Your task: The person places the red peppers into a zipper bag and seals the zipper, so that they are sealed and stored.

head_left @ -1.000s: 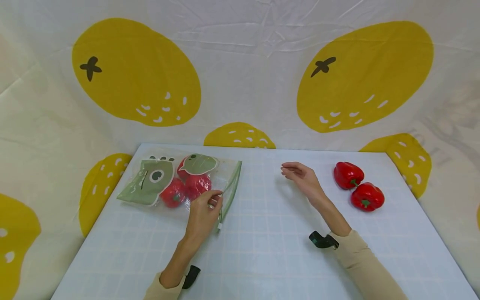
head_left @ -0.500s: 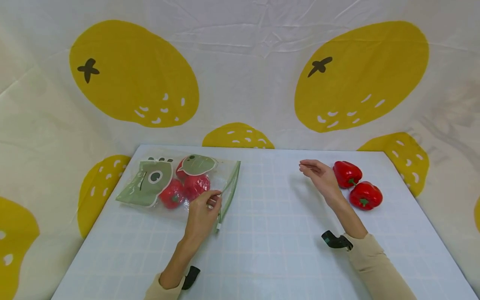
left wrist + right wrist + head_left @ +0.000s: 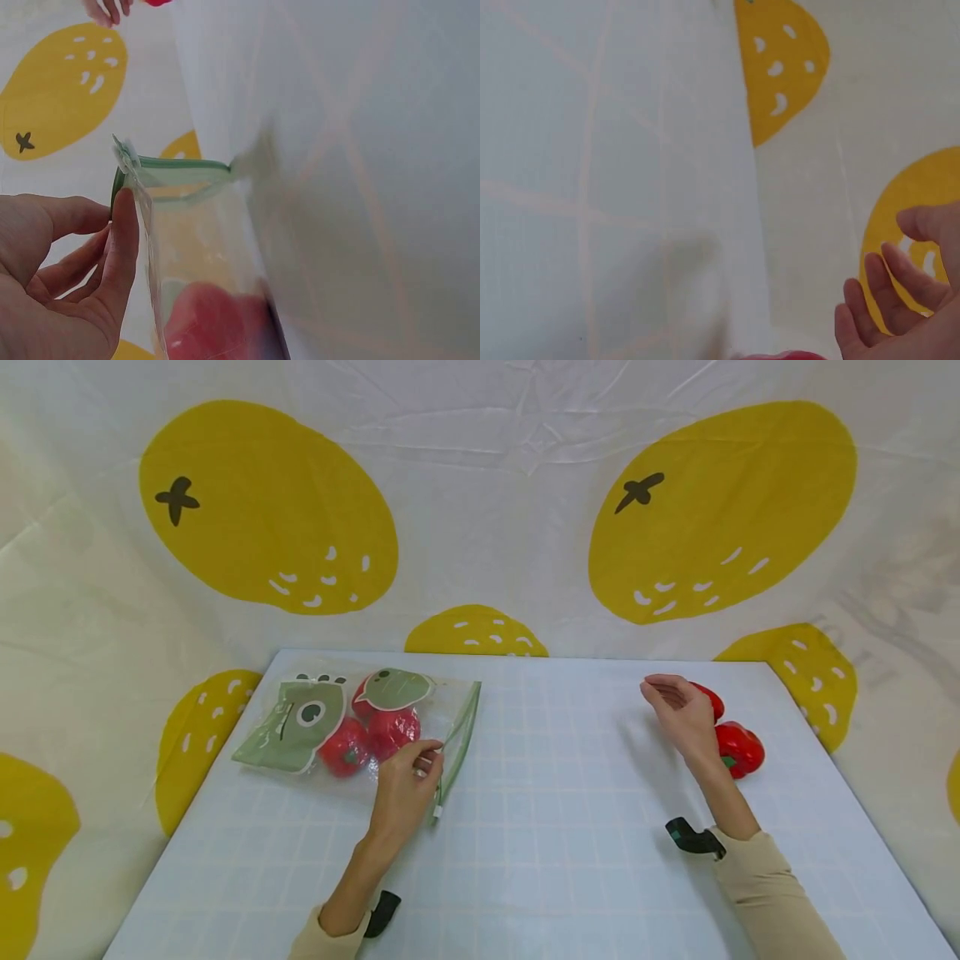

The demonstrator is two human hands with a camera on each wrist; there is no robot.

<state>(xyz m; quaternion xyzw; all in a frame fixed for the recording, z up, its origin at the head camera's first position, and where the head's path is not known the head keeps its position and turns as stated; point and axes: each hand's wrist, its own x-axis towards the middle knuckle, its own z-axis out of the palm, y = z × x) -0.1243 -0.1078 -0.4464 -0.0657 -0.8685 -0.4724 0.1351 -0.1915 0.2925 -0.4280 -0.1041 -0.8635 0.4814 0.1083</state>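
Note:
A clear zip bag with green dinosaur prints (image 3: 303, 727) lies at the table's left, several red items inside, among them a red pepper (image 3: 345, 750). My left hand (image 3: 405, 789) pinches the bag's green-edged opening between thumb and finger; the left wrist view shows the parted green rim (image 3: 184, 163) beside the thumb. Over at the right, my right hand (image 3: 686, 718) hovers above the table, fingers loosely bent and holding nothing. It partly covers two red peppers, the rear one (image 3: 711, 700) and the front one (image 3: 742, 750). In the right wrist view the hand (image 3: 907, 300) is empty.
The table (image 3: 525, 860) has a pale checked surface. Behind it and at its sides hangs a white cloth (image 3: 480, 510) printed with large yellow fruit. A dark wrist camera (image 3: 382, 914) sits at the left sleeve, another (image 3: 693, 839) at the right.
My right hand has moved rightward from mid-table to the two loose peppers and now covers part of them. The left hand and the bag stay about where they were.

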